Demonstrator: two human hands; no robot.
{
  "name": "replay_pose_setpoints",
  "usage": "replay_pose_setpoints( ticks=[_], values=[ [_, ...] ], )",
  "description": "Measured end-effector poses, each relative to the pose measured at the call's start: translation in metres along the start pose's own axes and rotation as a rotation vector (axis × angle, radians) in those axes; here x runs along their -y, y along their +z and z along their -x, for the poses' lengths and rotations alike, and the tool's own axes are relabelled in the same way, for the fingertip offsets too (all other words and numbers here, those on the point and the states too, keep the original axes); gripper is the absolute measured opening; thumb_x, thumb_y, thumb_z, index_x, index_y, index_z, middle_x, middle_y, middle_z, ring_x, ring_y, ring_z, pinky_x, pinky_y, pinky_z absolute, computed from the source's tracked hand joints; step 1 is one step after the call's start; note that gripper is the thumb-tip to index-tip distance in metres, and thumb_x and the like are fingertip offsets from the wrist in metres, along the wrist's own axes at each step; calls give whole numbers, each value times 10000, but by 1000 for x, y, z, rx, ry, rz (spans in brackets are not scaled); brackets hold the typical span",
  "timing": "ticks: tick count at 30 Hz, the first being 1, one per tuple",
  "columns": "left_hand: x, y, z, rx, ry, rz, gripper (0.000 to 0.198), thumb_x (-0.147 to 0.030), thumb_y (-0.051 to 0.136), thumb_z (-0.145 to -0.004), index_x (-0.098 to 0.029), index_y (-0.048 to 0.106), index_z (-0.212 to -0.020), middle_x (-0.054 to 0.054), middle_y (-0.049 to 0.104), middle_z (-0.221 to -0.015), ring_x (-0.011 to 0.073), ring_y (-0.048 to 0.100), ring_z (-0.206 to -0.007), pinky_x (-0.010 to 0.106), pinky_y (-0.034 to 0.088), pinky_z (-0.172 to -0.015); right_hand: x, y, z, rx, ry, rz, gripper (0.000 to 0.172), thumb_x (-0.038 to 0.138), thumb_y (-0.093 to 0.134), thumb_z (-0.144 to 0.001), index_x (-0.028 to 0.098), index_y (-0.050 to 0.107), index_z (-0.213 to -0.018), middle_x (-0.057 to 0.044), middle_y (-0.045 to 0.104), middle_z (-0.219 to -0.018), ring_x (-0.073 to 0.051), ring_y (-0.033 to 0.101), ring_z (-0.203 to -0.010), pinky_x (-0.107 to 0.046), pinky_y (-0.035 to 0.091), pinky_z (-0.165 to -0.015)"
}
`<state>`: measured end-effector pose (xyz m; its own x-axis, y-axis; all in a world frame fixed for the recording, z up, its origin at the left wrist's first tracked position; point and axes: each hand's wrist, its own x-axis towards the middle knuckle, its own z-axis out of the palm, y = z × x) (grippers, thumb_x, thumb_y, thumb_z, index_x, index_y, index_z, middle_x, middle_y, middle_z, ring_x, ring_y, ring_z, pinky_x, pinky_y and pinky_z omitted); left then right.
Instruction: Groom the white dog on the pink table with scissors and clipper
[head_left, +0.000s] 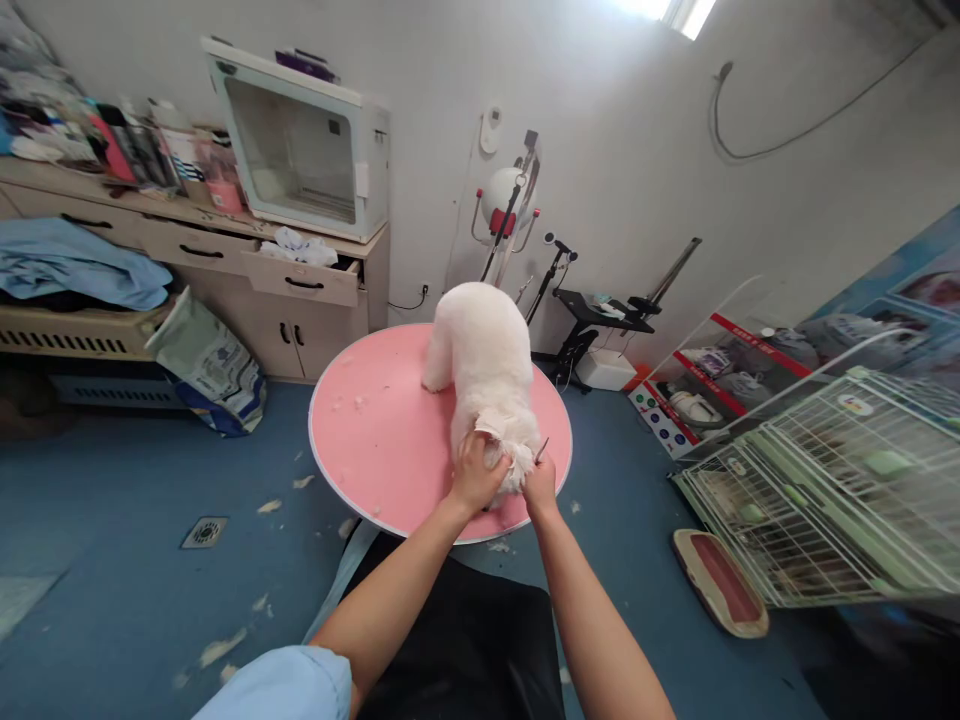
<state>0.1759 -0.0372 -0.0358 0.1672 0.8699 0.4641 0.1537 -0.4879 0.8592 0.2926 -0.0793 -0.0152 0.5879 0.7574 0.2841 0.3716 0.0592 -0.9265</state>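
A fluffy white dog point(487, 335) stands on a round pink table point(375, 440), its head end towards me. White ruffled material point(510, 440), cloth or tufted fur, I cannot tell which, lies over its head. My left hand point(478, 475) is closed on the left side of the dog's head, thumb stretched across the front. At the right side of the head, my right hand point(540, 483) is closed around a thin metal tool point(542, 449). Only a short dark part of that tool shows, so its kind is unclear. The dog's face is mostly hidden.
Tufts of white hair lie on the tabletop and blue floor. Left stand a drawer cabinet point(270, 320), a glass-fronted box point(300, 150) and a bag point(214, 360). Behind the table is equipment on stands point(502, 200). Wire cages point(832, 490) and a litter tray point(721, 583) stand right.
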Motion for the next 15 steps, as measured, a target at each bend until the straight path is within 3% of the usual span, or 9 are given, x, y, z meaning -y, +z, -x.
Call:
replay_pose_setpoints(
  ticks=[5, 9, 12, 15],
  values=[
    [-14, -17, -48, 128, -46, -6, 471, -317, 759, -696, -196, 634, -1134, 110, 535, -1187, 278, 578, -1108, 425, 470, -1010, 19, -5, -30, 134, -108, -25, 409, 386, 652, -752, 167, 692, -1095, -106, 730, -1115, -262, 661, -1020, -412, 510, -930],
    [-18, -15, -97, 186, -90, 363, 174, -261, 561, -831, -177, 686, -917, 73, 645, -997, 206, 606, -993, 359, 454, -996, 46, -6, -68, 163, -206, -104, 403, 340, 623, -745, 180, 677, -1111, -91, 732, -1087, -247, 665, -971, -386, 530, -876],
    [-19, -10, -116, 136, -195, 523, 218, -256, 468, -852, -155, 649, -783, 60, 675, -838, 173, 607, -801, 322, 495, -824, 62, -4, -83, 299, -186, -119, 281, 316, 614, -746, 186, 709, -977, -72, 747, -959, -235, 671, -870, -363, 536, -824],
    [-20, -11, -116, 107, -291, 590, 215, -330, 573, -810, -134, 640, -752, 27, 634, -687, 141, 544, -621, 276, 445, -608, 67, 1, -78, 325, -122, -136, 169, 315, 617, -733, 206, 697, -835, -49, 732, -826, -222, 657, -789, -342, 539, -758]
  ],
)
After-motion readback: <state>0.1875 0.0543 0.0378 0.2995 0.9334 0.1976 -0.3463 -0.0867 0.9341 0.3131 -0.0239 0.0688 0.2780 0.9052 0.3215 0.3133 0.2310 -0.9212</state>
